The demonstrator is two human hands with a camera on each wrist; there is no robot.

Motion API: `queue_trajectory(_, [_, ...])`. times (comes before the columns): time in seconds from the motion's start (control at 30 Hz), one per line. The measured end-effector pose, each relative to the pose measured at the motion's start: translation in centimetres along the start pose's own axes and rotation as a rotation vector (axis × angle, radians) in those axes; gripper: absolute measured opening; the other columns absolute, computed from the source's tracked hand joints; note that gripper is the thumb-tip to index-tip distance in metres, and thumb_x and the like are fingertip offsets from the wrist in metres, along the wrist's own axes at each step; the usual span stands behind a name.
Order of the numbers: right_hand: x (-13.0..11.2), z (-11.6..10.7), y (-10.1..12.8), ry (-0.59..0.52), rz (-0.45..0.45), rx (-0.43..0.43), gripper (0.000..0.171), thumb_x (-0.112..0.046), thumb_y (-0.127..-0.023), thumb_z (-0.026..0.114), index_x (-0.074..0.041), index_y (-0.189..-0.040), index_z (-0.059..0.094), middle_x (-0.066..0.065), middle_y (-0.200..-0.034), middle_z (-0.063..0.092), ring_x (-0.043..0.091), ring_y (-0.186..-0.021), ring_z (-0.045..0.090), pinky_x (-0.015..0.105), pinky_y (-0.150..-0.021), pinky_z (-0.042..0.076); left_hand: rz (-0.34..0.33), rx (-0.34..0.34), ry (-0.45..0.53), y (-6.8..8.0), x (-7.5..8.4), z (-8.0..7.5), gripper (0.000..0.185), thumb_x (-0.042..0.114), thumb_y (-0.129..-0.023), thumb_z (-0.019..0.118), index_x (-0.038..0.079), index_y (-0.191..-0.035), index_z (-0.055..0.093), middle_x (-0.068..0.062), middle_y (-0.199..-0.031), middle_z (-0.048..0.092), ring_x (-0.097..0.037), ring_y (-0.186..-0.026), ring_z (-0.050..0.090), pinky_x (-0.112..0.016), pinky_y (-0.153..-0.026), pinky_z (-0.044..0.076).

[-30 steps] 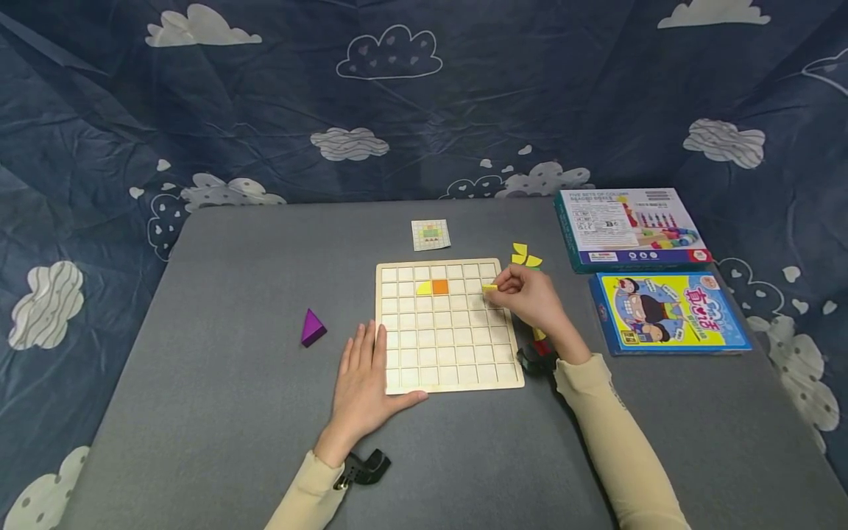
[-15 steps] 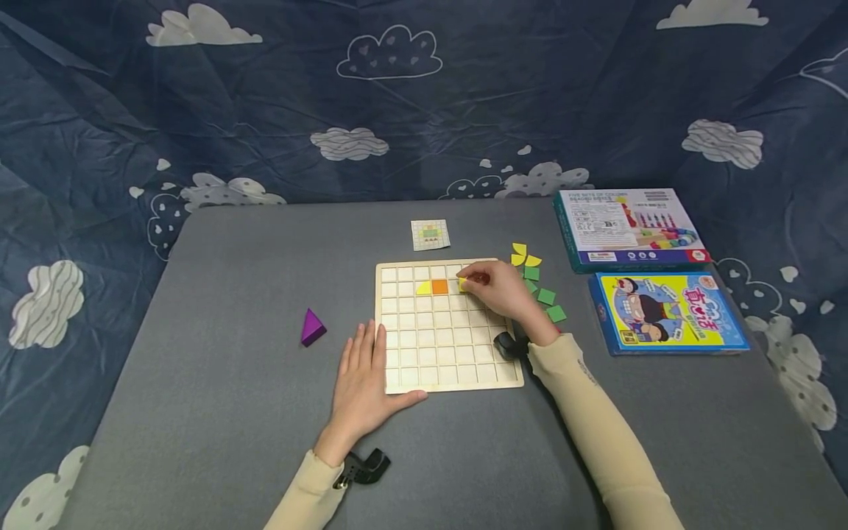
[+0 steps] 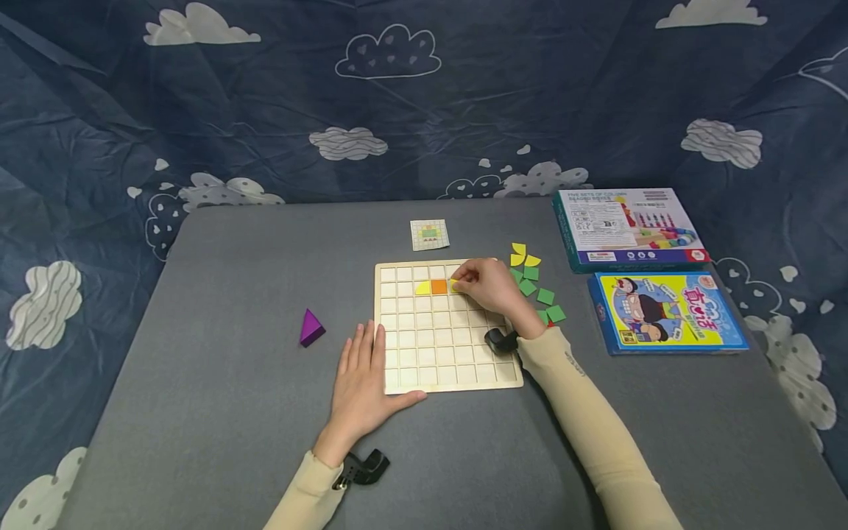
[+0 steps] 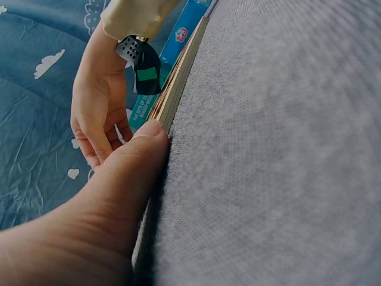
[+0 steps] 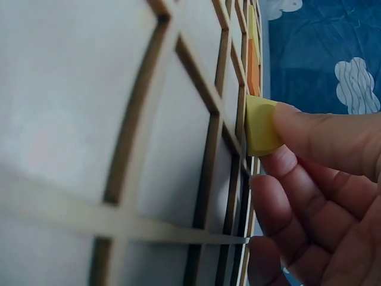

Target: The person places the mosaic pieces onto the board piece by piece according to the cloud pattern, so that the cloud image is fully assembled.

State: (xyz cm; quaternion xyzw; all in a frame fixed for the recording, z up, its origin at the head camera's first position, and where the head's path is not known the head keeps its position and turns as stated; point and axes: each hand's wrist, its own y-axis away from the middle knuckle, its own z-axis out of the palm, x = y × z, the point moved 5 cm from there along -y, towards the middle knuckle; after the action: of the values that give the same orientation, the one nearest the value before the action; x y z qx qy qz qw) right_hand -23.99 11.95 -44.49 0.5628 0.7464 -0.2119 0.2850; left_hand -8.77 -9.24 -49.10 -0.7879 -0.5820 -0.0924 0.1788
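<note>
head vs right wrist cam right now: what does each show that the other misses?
Head only: the left hand lying flat at the wooden grid board's lower left corner, the purple pyramid, the pattern card, loose green tiles and two boxes.

Right wrist only: a close view of the yellow tile pinched at a grid cell's edge, not yet lying flat.

Both: the right hand, the board, and the orange tile.
</note>
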Motion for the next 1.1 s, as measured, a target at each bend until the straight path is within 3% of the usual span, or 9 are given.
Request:
queue_trajectory(0.33, [0.09, 0.15, -0.15, 0.005, 0.043, -0.018, 0.01, -0.013, -0.086, 0.071, -0.006, -0.092, 0.074, 0.004, -0.078, 0.067, 0.019, -0.07, 0.059, 0.035, -0.065, 0.045, 0.013, 0.026, 0.001, 0.0, 0.09, -0.11, 0.122, 0.078, -0.069, 0.059, -0.006, -0.148, 0.02, -0.025, -0.152, 0.017, -0.035, -0.141, 0.009, -0.048, -0.112, 0.008])
queue_trajectory(1.1, [-0.01, 0.07, -0.08, 0.109, 0.074, -0.007, 0.01, -0.017, -0.084, 0.073, -0.008, -0.089, 0.077, 0.002, -0.076, 0.068, 0.02, -0.068, 0.059, 0.035, -0.059, 0.045, -0.016, -0.028, -0.003, 0.01, -0.01, 0.02, 0.122, 0.076, -0.069, 0.061, -0.004, -0.149, 0.016, -0.023, -0.154, 0.014, -0.032, -0.142, 0.005, -0.045, -0.113, 0.004])
